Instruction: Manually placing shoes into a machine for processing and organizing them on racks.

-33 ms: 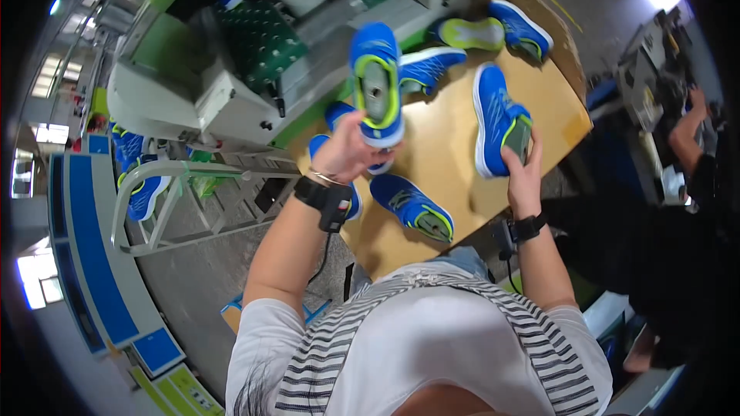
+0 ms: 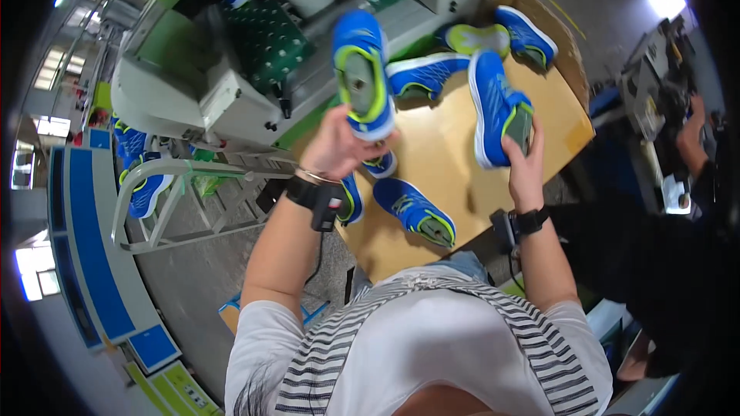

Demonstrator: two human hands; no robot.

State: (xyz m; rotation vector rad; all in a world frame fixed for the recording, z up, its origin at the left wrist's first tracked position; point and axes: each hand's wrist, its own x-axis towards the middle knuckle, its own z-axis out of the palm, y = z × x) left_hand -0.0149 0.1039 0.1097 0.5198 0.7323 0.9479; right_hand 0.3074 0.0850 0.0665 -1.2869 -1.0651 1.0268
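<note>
My left hand (image 2: 343, 145) grips the heel end of a blue sneaker (image 2: 358, 34) with a white sole and lime lining. It is raised over the table's left side, toe pointing away, and a grey-green shoe last fills its opening. My right hand (image 2: 526, 156) is closed round the heel of a second blue sneaker (image 2: 487, 100), also with a last inside, over the right part of the table. Between my hands, nearer me, lies another blue sneaker (image 2: 408, 206). Beyond them a sneaker (image 2: 432, 73) rests on its side. More sneakers sit partly hidden under my left hand.
The light-brown table (image 2: 455, 162) has a cardboard edge (image 2: 566, 38) at its far right, beside another sneaker (image 2: 532, 35). A machine with green dotted pads (image 2: 270, 38) stands beyond it. A metal rack (image 2: 166, 173) is at left, with sneakers behind. Someone's arm (image 2: 694, 139) shows at far right.
The left-hand sneaker has shifted a little left and away from me. The right-hand one has moved slightly away too. Both hands keep their hold.
</note>
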